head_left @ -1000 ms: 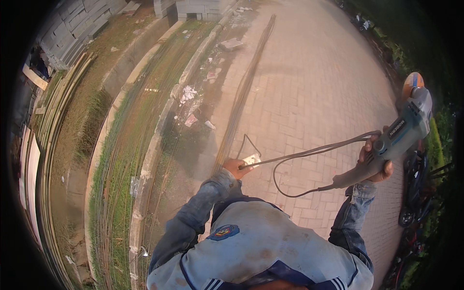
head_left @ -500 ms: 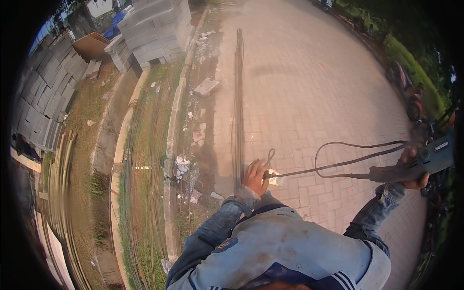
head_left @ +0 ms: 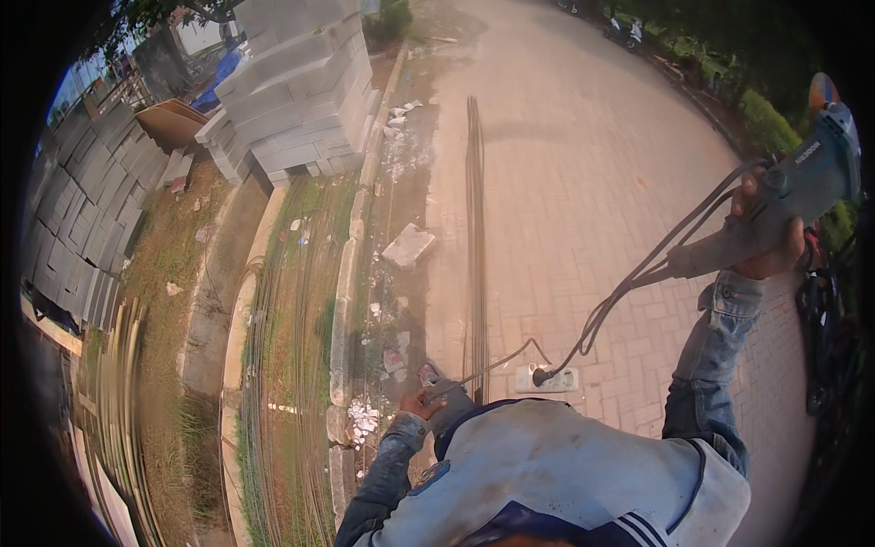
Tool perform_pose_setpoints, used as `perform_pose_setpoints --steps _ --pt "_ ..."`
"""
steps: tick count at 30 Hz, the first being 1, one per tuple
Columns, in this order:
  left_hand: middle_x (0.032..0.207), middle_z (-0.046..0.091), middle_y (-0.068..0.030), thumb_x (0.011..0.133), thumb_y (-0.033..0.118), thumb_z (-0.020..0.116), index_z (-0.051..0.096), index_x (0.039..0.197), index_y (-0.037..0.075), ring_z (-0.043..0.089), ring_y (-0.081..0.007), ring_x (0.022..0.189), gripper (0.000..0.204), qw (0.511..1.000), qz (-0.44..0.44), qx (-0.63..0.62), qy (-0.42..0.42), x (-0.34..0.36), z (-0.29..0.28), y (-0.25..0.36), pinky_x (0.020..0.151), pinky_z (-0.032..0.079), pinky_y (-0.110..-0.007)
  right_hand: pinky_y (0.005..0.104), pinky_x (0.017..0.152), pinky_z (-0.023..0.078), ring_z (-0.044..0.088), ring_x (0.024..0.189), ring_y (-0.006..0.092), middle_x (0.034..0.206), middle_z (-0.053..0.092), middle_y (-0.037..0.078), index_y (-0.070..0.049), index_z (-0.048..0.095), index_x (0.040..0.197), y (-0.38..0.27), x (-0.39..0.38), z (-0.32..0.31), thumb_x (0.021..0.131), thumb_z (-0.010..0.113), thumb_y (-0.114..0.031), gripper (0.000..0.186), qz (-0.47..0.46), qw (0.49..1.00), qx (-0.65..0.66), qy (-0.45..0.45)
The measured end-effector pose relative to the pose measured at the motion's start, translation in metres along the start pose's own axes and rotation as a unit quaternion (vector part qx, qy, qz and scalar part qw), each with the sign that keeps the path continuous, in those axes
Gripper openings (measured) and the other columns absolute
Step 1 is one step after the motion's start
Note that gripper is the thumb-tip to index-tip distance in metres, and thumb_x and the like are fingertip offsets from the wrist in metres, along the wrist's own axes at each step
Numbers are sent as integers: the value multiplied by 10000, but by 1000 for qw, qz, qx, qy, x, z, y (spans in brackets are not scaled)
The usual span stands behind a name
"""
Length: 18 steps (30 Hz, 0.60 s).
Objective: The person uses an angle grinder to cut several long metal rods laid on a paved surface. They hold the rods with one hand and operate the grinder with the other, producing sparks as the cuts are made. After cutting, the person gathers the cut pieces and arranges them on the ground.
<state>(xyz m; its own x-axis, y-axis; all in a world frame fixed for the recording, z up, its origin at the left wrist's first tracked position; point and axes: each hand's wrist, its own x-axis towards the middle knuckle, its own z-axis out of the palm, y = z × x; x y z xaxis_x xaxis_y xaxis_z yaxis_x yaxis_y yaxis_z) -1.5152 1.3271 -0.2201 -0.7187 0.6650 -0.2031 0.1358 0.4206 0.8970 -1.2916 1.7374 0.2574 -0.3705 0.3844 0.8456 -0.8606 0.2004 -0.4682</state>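
My right hand (head_left: 770,242) is wrapped round the body of a blue-green angle grinder (head_left: 807,178), raised at the right. Its disc (head_left: 823,93) points away from me, at the far end. The grinder's black cord (head_left: 606,310) hangs in a loop down to a plug (head_left: 543,376) seated in a white power strip (head_left: 561,379) on the paving. A thinner cord (head_left: 497,361) runs from the strip to my left hand (head_left: 421,404), whose fingers close on it beside my leg. Past the strip lies a long bundle of thin steel bars (head_left: 475,237).
Grey blocks (head_left: 296,87) are stacked at the far left, with more blocks (head_left: 77,201) nearer the edge. Long bars (head_left: 283,365) lie on the grass strip beside a concrete kerb (head_left: 344,310). Bamboo poles (head_left: 118,410) lie at left. A motorbike (head_left: 624,35) stands far right.
My right hand has lifted the grinder up and away. My left hand has moved from the plug down and left to the thinner cord. The power strip now shows, and the view has shifted.
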Motion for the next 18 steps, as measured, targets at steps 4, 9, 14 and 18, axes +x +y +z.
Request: perform_pose_setpoints --steps 4,9,14,18 --pt "714 659 -141 741 481 673 677 844 29 637 -248 654 464 946 -224 234 2 0 -134 -211 633 488 -363 326 749 454 494 956 278 1166 460 215 61 338 1263 79 74 -58 805 547 -348 649 -38 997 1 64" --pt "622 590 -149 795 548 550 630 770 -7 559 -258 581 561 881 -429 177 93 82 -169 -201 575 426 -413 363 820 435 448 1090 300 1215 433 226 51 368 1247 164 110 -130 811 535 -338 608 -51 990 -62 112" --pt "494 460 -95 847 566 478 551 643 -8 391 -202 477 613 949 -214 88 212 275 -234 -119 482 338 -410 375 849 444 438 1117 305 1239 391 223 41 358 1254 254 126 -162 809 541 -354 623 26 993 -52 104" --pt "472 347 7 840 485 549 446 525 84 317 -138 452 520 934 -187 -25 302 496 -287 -34 443 245 -359 372 835 481 457 1049 285 1242 366 218 8 316 1295 370 134 -186 829 537 -318 610 43 987 -50 143"
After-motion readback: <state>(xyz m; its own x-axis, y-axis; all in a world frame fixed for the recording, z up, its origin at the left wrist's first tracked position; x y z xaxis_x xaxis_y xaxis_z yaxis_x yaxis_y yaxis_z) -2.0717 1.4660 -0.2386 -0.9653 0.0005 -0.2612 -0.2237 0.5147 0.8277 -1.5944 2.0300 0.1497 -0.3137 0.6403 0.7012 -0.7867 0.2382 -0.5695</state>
